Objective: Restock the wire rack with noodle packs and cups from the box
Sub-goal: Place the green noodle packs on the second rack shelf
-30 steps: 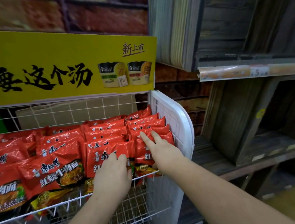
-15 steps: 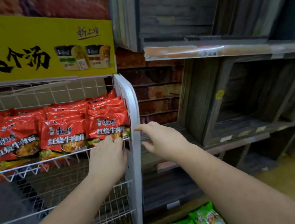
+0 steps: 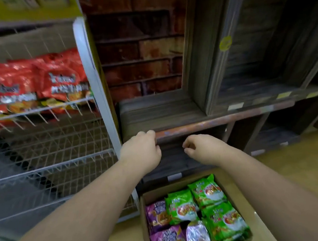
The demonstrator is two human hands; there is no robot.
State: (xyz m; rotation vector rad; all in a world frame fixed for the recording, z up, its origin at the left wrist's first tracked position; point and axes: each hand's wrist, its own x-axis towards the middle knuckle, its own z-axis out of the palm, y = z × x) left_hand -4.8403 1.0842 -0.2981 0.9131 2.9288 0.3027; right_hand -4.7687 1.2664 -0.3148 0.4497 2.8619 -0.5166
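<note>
The white wire rack (image 3: 93, 72) stands at the left, its upper shelf packed with red noodle packs (image 3: 33, 80); the wire shelves below them look bare. A cardboard box (image 3: 145, 226) sits on the floor at lower centre, holding green packs (image 3: 208, 202) and purple packs (image 3: 158, 215). My left hand (image 3: 140, 152) and my right hand (image 3: 206, 148) hover side by side above the box, right of the rack. Both hold nothing, fingers loosely curled.
Dark wooden crate shelving (image 3: 246, 75) fills the right side, its front ledge (image 3: 211, 123) just beyond my hands. A brick-pattern wall (image 3: 139, 55) lies between rack and crates. Yellowish floor (image 3: 291, 163) shows to the right of the box.
Both hands left the red packs on the rack and moved right and down. The view swung down, bringing the box of green and purple packs into sight.
</note>
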